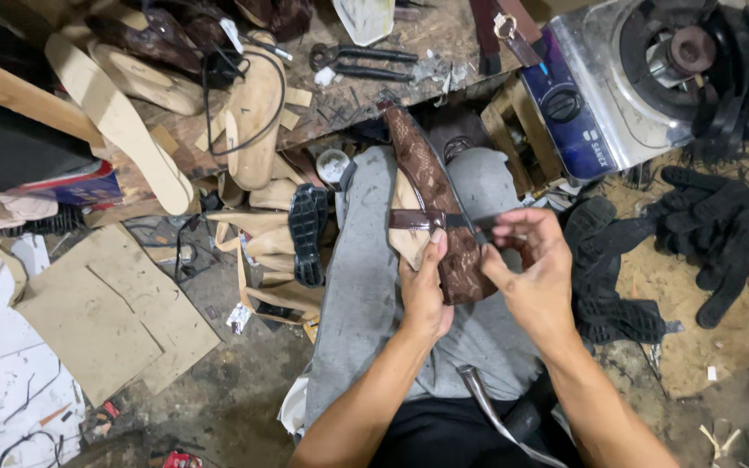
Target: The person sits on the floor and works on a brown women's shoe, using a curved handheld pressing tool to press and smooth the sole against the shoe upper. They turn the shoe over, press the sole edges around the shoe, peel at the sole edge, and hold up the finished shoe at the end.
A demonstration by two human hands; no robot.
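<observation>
While soles (624, 286) crowd nearby, pliers (361, 61) lie apart.

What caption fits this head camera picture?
Left hand steadies a brown shoe while right hand pulls a strap.

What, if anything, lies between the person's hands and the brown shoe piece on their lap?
Nothing visible: the left hand grips the brown patterned shoe upper, and the right hand fingers pinch its dark strap.

The grey cloth over the lap (366, 286) lies bare left of the hands, giving open passage there. Ahead, the cluttered wooden bench (409, 52) with black pliers (361, 61) blocks reach; black rubber soles (713, 225) crowd the right, pale wooden lasts (262, 234) the left.
</observation>
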